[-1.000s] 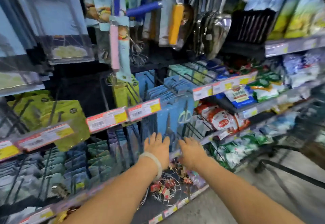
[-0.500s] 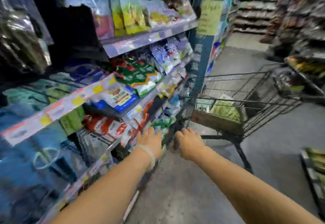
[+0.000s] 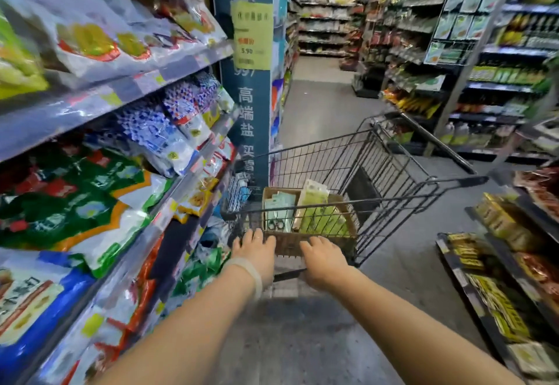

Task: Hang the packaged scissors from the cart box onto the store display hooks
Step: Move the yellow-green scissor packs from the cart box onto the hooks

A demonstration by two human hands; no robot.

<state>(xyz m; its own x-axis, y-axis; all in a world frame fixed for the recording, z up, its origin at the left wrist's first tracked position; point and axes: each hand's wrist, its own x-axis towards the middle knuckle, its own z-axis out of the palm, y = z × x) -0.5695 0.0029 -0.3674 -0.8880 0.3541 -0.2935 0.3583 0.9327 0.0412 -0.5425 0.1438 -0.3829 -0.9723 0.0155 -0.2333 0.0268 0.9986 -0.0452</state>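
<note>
A brown cardboard box [image 3: 286, 244] sits in the near end of a black wire shopping cart [image 3: 402, 172]. Packaged scissors stand upright in it: pale green packs [image 3: 279, 209] on the left, yellow-green packs [image 3: 318, 214] on the right. My left hand [image 3: 254, 250], with a pale band on its wrist, reaches to the box's near left corner, fingers spread and holding nothing. My right hand [image 3: 324, 260] hovers at the box's near wall, also open. The display hooks are out of view.
Shelves [image 3: 130, 91] packed with bagged goods run along my left, close to the cart. A blue end panel [image 3: 252, 103] with a yellow price sign stands just beyond the cart. Low shelves of boxed goods [image 3: 496, 287] line the right. Grey aisle floor [image 3: 320, 106] stretches ahead.
My view has swung right, from the hooks with scissors packs to the cart. Both hands left the display and now reach the box in the cart.
</note>
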